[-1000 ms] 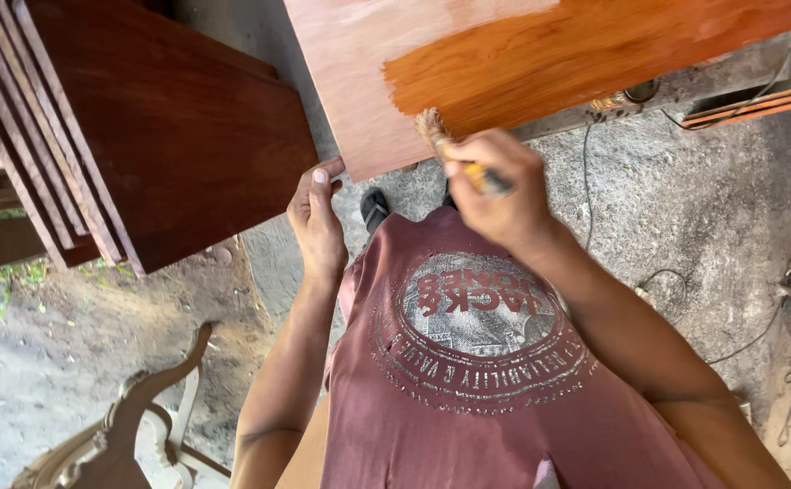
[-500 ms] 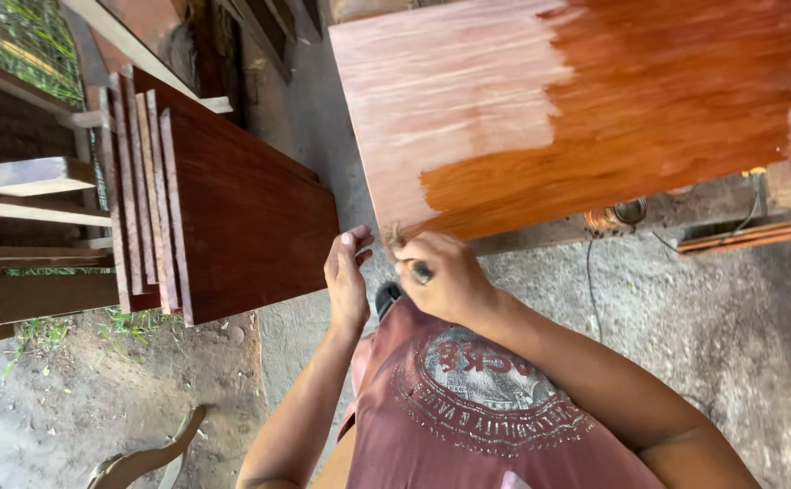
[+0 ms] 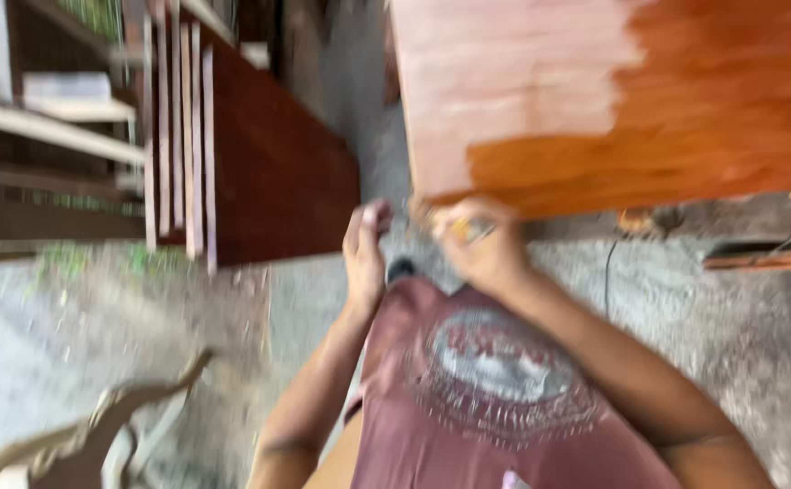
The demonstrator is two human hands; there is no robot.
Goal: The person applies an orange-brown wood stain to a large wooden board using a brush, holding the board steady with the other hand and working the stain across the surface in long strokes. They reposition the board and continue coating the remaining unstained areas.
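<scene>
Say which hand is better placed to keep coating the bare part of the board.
Right. The right hand holds the brush at the near edge of the wood panel, by the stained area. The left hand is empty, off the panel.

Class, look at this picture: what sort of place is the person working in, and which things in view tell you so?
Probably an open-air woodworking or furniture-finishing yard: a half-stained wooden panel, stacked dark boards and a carved furniture piece on rough ground.
</scene>
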